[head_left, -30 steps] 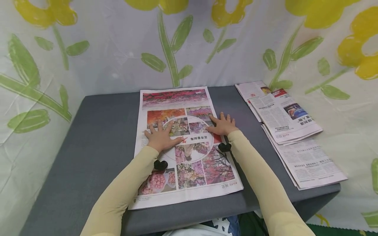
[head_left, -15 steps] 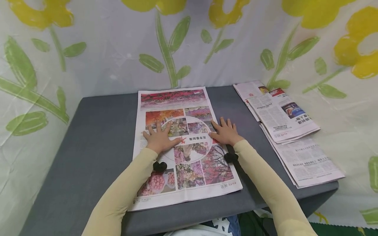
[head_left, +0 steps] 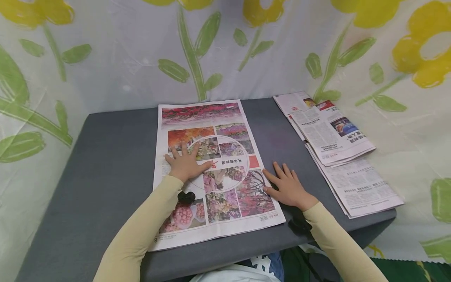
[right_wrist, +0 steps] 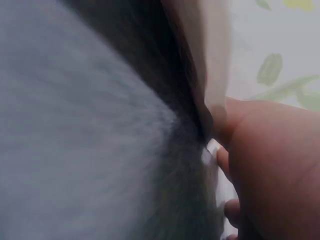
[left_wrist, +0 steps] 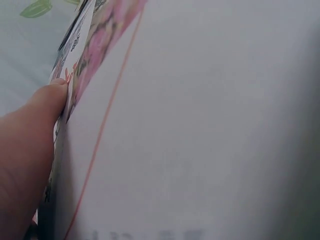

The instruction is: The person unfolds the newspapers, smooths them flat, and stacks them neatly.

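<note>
A newspaper (head_left: 225, 231) with colour flower photos lies flat and lengthwise on the grey-covered table (head_left: 116, 168). My left hand (head_left: 186, 165) rests on its left half, fingers spread and thumb pointing toward the printed circle. In the left wrist view the thumb (left_wrist: 47, 102) lies against the printed page. My right hand (head_left: 289, 188) is at the paper's right edge, fingers extended, with the thumb and index fingertips right at the edge and the palm over the grey cloth. The right wrist view shows the right thumb (right_wrist: 237, 122) close to the edge of the paper.
Folded newspapers (head_left: 332, 133) lie overlapping along the table's right side, with another newspaper (head_left: 366, 192) lower down. Behind the table hangs a white curtain (head_left: 123, 58) printed with yellow flowers. The table's front edge is close to the person's lap.
My right hand has slid from the newspaper's upper right part toward the person and outward to its right edge. The left hand stays on the page. The head view has shifted slightly.
</note>
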{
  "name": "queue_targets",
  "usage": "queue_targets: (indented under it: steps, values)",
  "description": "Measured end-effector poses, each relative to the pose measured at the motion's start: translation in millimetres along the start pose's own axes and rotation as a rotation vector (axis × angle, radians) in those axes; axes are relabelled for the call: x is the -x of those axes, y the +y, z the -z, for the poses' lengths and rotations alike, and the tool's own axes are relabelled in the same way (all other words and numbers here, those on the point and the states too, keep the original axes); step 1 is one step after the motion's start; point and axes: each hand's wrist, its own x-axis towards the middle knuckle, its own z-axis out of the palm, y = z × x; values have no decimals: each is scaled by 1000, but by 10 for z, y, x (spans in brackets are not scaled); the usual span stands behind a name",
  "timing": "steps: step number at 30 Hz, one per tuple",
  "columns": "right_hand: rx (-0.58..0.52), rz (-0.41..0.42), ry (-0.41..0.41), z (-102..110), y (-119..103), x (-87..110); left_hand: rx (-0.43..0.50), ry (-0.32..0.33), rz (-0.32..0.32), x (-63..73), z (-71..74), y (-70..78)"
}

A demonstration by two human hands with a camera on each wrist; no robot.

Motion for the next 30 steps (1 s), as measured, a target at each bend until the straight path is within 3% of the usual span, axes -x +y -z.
queue_targets:
  steps: [5, 8, 10, 13, 15, 17, 19, 22, 30]
  values:
    - [1, -6, 32, -26, -22, 114, 6, 10, -6, -5, 21, -18]
    - [-6, -5, 28, -30, -33, 120, -36, 28, -46, 62, -23, 89]
    - [-10, -11, 20, -30, -36, 124, -59, 37, -108, 183, -74, 292]
    - [-12, -21, 24, -28, -31, 135, -88, 35, -274, 450, -228, 722]
    - [-10, -29, 33, -24, -28, 141, -87, 2, -379, 649, -338, 1020]
    - [-5, -26, 39, -24, -26, 137, -94, -38, -440, 806, -460, 1255]
    - [-3, -20, 43, -25, -29, 132, -83, -76, -445, 918, -540, 1427]
    - [-7, -13, 45, -28, -36, 126, -82, -102, -405, 1007, -591, 1576]
    - [1, -29, 52, -32, -22, 126, -91, -111, -407, 1007, -618, 1627]
